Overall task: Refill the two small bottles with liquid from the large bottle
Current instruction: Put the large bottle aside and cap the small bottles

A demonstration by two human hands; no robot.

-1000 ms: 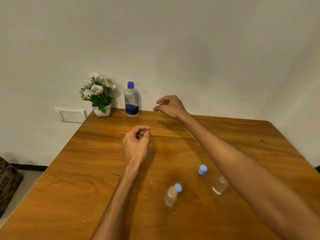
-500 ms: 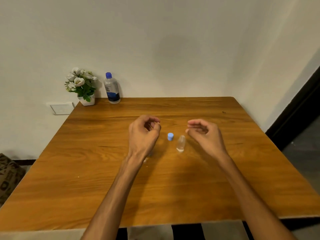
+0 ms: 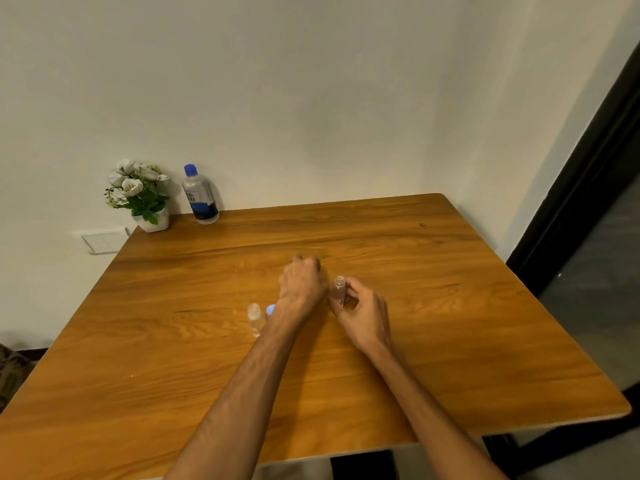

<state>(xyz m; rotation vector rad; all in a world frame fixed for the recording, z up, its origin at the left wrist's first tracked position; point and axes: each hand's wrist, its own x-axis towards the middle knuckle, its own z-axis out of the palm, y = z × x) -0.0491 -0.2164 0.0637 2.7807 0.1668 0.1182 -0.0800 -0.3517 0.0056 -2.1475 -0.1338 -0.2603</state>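
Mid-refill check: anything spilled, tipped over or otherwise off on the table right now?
Nothing stands out. The wooden table looks dry. The large blue-capped bottle stands upright and capped by the potted white flowers. One small clear bottle stands open; the right hand holds the other small bottle upright.

Smooth, satin-finished wood table (image 3: 381, 358); clear plastic small bottles (image 3: 255, 318); glossy plastic large bottle (image 3: 201, 195).

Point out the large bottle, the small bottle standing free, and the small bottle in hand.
Large clear bottle with blue cap (image 3: 201, 199): head view, label.
Small clear uncapped bottle left of the arm (image 3: 255, 318): head view, body.
Small clear bottle in right hand (image 3: 338, 289): head view, shoulder.
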